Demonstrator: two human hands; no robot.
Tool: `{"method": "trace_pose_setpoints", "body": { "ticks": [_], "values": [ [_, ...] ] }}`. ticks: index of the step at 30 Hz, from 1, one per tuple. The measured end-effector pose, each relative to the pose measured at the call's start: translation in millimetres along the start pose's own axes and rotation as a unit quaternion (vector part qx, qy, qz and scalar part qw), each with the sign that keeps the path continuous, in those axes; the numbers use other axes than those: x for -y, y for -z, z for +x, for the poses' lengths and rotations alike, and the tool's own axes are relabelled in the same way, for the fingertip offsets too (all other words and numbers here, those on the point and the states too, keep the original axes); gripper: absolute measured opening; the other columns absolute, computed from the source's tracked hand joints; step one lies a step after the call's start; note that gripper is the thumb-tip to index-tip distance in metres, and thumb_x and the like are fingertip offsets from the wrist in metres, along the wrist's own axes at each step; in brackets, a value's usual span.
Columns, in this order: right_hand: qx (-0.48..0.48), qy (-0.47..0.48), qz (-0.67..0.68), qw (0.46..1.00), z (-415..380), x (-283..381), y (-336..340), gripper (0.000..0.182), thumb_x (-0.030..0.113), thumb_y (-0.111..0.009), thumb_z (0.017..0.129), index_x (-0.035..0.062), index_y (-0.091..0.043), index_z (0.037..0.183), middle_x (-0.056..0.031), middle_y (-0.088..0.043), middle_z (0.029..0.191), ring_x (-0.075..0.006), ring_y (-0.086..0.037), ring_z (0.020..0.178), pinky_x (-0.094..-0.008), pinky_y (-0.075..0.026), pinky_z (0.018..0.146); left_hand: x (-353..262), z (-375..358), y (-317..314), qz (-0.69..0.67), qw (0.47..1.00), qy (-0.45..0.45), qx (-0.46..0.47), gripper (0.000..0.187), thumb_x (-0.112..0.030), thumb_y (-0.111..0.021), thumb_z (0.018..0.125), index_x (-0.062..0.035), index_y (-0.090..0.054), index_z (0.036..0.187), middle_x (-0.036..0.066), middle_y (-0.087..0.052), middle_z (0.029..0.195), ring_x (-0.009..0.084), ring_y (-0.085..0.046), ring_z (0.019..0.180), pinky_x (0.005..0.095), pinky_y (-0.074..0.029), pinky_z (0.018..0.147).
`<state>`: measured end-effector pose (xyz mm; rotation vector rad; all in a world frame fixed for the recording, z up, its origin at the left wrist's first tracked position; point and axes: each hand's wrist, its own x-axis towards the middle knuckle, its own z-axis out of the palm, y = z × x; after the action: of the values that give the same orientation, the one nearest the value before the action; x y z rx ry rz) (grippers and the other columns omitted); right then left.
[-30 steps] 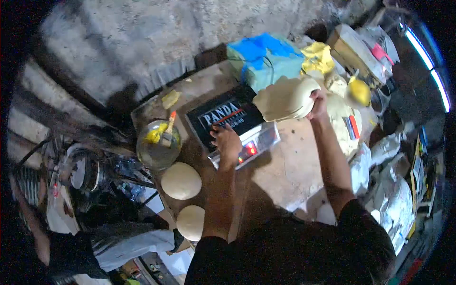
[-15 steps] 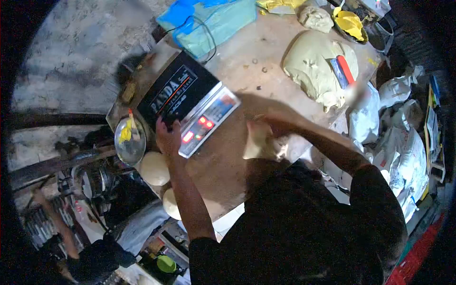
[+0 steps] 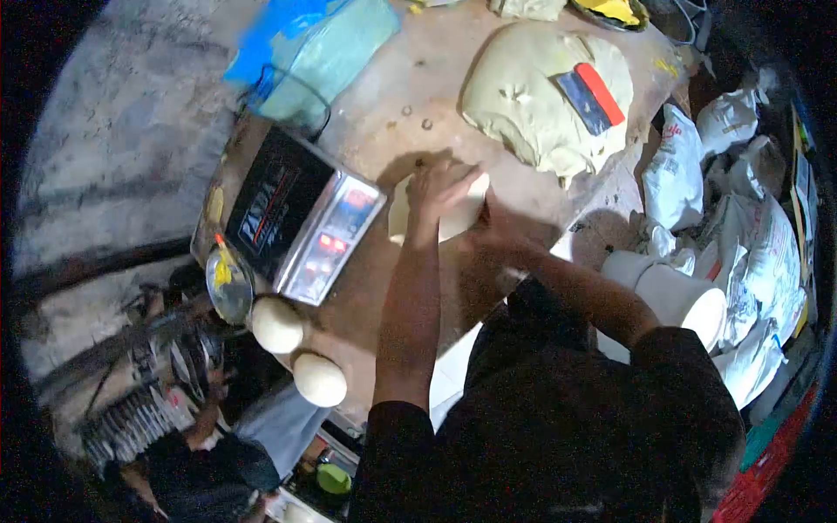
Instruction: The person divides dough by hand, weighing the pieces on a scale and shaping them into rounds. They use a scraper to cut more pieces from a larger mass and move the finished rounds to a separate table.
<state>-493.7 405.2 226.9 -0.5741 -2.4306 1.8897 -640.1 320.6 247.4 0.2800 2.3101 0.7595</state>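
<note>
A pale piece of dough (image 3: 459,224) lies on the wooden table between my hands. My left hand (image 3: 440,189) is over its top, fingers curved across it and gripping it. Against the dough's right side is my right hand (image 3: 499,228), dark and partly blurred, its fingers closed at the edge. To the left stands a digital scale (image 3: 292,218) with a black top and lit red digits. Two smooth dough balls (image 3: 320,380) sit at the table's left edge. A large dough mass (image 3: 523,96) spreads farther back, with a red-handled dough scraper (image 3: 593,98) lying on it.
A blue-green wrapped block (image 3: 336,61) and a cable are behind the scale. A bowl with yellow stuff (image 3: 229,286) is at the left edge. White buckets (image 3: 667,296) and plastic bags (image 3: 676,179) stand at right. Another person (image 3: 196,462) is at lower left.
My left hand has left the scale and moved right onto the piece of dough. My right hand stays by the dough. The view has shifted, and the dough mass appears farther left.
</note>
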Motion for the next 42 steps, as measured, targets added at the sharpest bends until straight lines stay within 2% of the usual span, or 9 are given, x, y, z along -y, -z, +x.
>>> {"method": "trace_pose_setpoints", "body": {
  "ticks": [5,8,11,14,19,24,27,31,42],
  "values": [
    [0.317,-0.137,0.36,0.867,-15,19,1,0.086,0.033,-0.082,0.071,-0.006,-0.037,0.133,-0.0208,-0.05,0.13,-0.0249,-0.052,0.116,-0.0397,-0.044,0.099,187,-82,-107,0.336,0.915,-0.194,-0.105,0.069,-0.05,-0.064,0.082,-0.0034,-0.047,0.129,0.022,-0.05,0.131,0.0346,-0.057,0.11,0.0443,-0.046,0.093],
    [0.272,0.316,-0.021,0.909,-107,23,-2,0.058,0.02,-0.08,0.07,-0.002,-0.056,0.118,-0.0147,-0.06,0.118,-0.0238,-0.059,0.107,-0.0375,-0.047,0.093,189,-223,-174,-0.005,0.994,-0.101,-0.044,0.074,-0.05,-0.067,0.08,-0.0029,-0.044,0.133,0.023,-0.048,0.133,0.0366,-0.05,0.118,0.0455,-0.04,0.1],
    [0.389,-0.083,0.311,0.863,-143,1,-17,0.065,0.026,-0.084,0.06,0.0015,-0.06,0.115,-0.0187,-0.063,0.111,-0.0275,-0.06,0.105,-0.0383,-0.046,0.094,110,-314,-116,-0.134,0.99,-0.017,0.033,0.074,-0.052,-0.069,0.078,-0.0022,-0.05,0.129,0.024,-0.052,0.129,0.0363,-0.046,0.125,0.0463,-0.036,0.104],
    [0.478,0.188,-0.328,0.793,-122,82,8,0.053,0.016,-0.08,0.061,0.0063,-0.063,0.11,-0.0136,-0.067,0.098,-0.0277,-0.064,0.094,-0.0403,-0.052,0.077,87,-304,-66,0.042,0.997,0.029,0.065,0.064,-0.05,-0.074,0.073,-0.0017,-0.062,0.113,0.022,-0.059,0.12,0.0357,-0.053,0.117,0.0457,-0.043,0.097],
    [0.186,0.479,-0.206,0.833,-129,102,27,0.042,0.023,-0.077,0.063,0.0086,-0.066,0.101,-0.0101,-0.067,0.097,-0.0267,-0.065,0.086,-0.0358,-0.053,0.076,67,-316,-50,0.023,0.894,-0.283,-0.346,0.045,-0.04,-0.076,0.071,-0.0075,-0.065,0.101,0.013,-0.067,0.094,0.0312,-0.064,0.091,0.04,-0.051,0.085],
    [0.475,0.078,-0.294,0.826,-147,-57,36,0.039,0.018,-0.071,0.074,0.0092,-0.061,0.111,-0.0137,-0.063,0.106,-0.0324,-0.06,0.096,-0.0408,-0.048,0.084,131,-305,-161,0.002,0.963,-0.262,-0.066,0.049,-0.025,-0.079,0.07,-0.003,-0.061,0.11,0.017,-0.063,0.111,0.0348,-0.058,0.106,0.0432,-0.047,0.093],
    [0.625,0.338,-0.264,0.652,-83,-35,41,0.046,0.021,-0.07,0.078,0.0058,-0.057,0.119,-0.0151,-0.062,0.114,-0.0297,-0.061,0.099,-0.0406,-0.048,0.085,157,-310,-149,-0.144,0.962,-0.159,-0.167,0.043,-0.026,-0.073,0.078,-0.0034,-0.06,0.112,0.016,-0.064,0.102,0.0301,-0.061,0.099,0.0461,-0.044,0.092],
    [0.257,0.137,-0.022,0.957,-15,41,5,0.04,0.028,-0.058,0.092,0.0017,-0.054,0.122,-0.0173,-0.063,0.113,-0.0238,-0.06,0.103,-0.0392,-0.048,0.086,170,-210,-47,-0.003,0.951,-0.031,-0.307,0.04,-0.028,-0.069,0.083,-0.0035,-0.057,0.113,0.017,-0.061,0.109,0.0279,-0.058,0.103,0.0425,-0.047,0.088],
    [0.138,0.065,0.184,0.971,-49,-3,-44,0.056,0.012,-0.06,0.089,0.0008,-0.034,0.138,-0.0151,-0.044,0.135,-0.0269,-0.05,0.116,-0.0402,-0.039,0.099,70,-112,1,0.178,0.929,-0.214,-0.245,0.076,-0.055,-0.081,0.059,-0.0083,-0.06,0.116,0.017,-0.063,0.111,0.0335,-0.061,0.102,0.042,-0.048,0.092]
  ]
}}
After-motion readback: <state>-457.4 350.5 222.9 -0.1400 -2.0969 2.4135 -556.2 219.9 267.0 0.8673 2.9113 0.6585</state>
